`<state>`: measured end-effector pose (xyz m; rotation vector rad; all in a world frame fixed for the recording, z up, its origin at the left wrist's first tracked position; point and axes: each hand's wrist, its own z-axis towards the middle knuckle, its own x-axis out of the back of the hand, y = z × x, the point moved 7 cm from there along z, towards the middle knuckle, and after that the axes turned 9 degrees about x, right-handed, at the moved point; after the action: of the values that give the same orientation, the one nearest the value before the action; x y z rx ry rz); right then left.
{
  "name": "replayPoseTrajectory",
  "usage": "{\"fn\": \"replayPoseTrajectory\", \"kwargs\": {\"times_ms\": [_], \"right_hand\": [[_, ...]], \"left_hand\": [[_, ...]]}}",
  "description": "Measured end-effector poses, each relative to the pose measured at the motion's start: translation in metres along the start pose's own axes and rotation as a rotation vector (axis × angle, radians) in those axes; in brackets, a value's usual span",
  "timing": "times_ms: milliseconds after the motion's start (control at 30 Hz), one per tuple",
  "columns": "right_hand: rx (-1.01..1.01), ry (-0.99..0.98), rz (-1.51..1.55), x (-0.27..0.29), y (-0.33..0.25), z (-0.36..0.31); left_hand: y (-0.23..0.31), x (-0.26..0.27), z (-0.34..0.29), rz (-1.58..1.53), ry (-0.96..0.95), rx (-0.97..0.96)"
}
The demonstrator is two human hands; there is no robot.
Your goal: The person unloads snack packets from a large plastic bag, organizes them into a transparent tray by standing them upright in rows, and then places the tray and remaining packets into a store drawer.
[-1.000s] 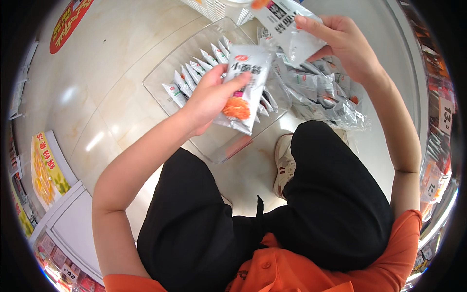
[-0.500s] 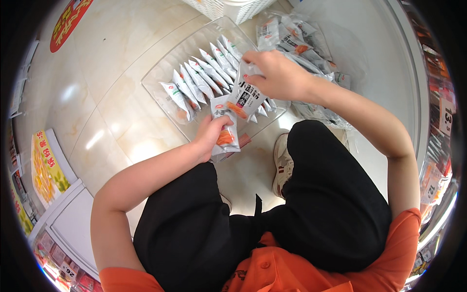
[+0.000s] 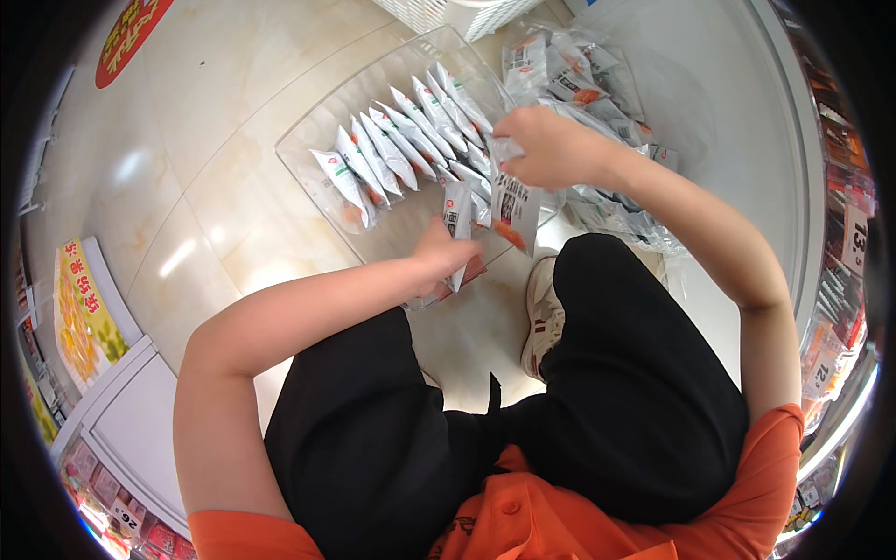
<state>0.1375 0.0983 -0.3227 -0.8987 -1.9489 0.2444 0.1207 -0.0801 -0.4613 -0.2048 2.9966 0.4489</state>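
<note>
1. Snack packets (image 3: 392, 151) stand in a slanting row inside a clear tray (image 3: 381, 241), down on the floor (image 3: 224, 215). They are silver and white, and they lean one behind the next. That probably saves room and helps them hold each other up.

2. Over the near end of the tray is the left hand (image 3: 443, 254). Its grip is closed around the low part of a first packet (image 3: 455, 210). Holding it low leaves the top free and seems to keep the packet standing up.

3. Just to the right is a second packet (image 3: 515, 207), hanging down with its picture side showing. I cannot tell if the two packets touch.

4. Above it is the right hand (image 3: 549, 145). Its grip is pinched tight on the top end of the second packet, perhaps so the rest can hang down.

5. Right beside the tray, a see-through bag (image 3: 644, 233) has a messy heap of packets (image 3: 597, 93) in it. It may sit so close because the right arm can reach it easily.

6. Far to the right is a shelf (image 3: 845, 233) with more goods.
</note>
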Motion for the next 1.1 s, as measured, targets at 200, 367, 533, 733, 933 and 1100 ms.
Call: {"fn": "replayPoseTrajectory", "kwargs": {"times_ms": [200,367,533,733,933,1100], "right_hand": [[0.038,-0.141,0.006,-0.051,-0.005,0.035],[0.19,0.059,0.007,-0.079,-0.009,0.064],[0.216,0.337,0.158,-0.081,-0.012,0.042],[0.089,0.001,-0.016,-0.101,-0.012,0.04],[0.126,-0.077,-0.083,-0.103,-0.023,0.056],[0.137,0.008,0.008,-0.11,-0.012,0.034]], "left_hand": [[-0.025,0.008,0.005,-0.201,0.288,-0.036],[-0.036,0.002,0.032,-0.168,0.14,-0.059],[-0.034,-0.004,0.043,-0.52,0.083,0.089],[-0.036,0.006,0.042,-0.206,0.16,0.09],[-0.038,0.005,0.042,-0.188,0.229,0.095],[-0.023,0.005,0.017,-0.304,0.108,0.036]]}}
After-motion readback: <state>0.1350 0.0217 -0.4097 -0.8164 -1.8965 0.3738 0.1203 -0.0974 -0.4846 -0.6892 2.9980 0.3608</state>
